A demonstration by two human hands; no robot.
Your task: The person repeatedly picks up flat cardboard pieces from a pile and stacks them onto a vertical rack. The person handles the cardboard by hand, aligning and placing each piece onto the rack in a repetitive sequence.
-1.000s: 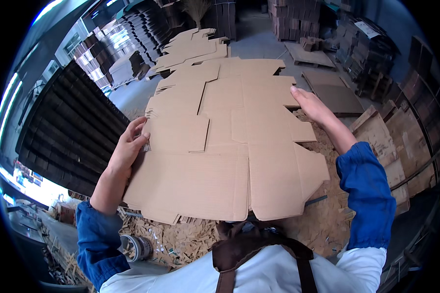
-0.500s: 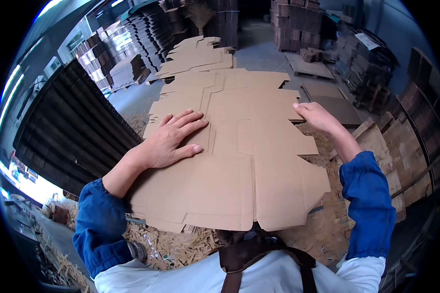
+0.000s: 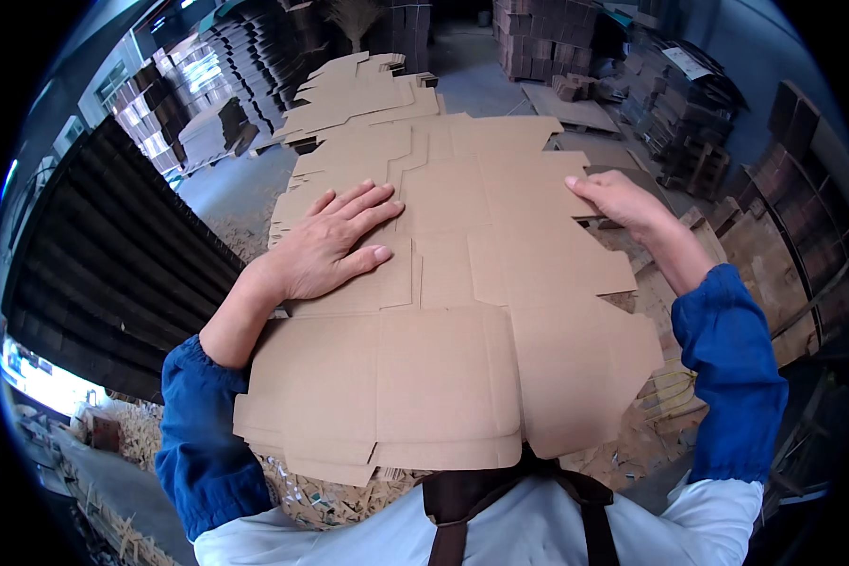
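Now that it has left the edge, the left hand (image 3: 335, 243) lies flat left of middle, holding nothing, maybe steadying the cardboard (image 3: 443, 368); upper right, the right hand (image 3: 623, 200) pinches its side.

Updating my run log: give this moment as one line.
left hand: flat on cardboard sheets | right hand: gripping their right edge | scraps: below

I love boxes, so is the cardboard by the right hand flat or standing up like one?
Flat: by the right hand, the cardboard shows creased panels, no raised walls.
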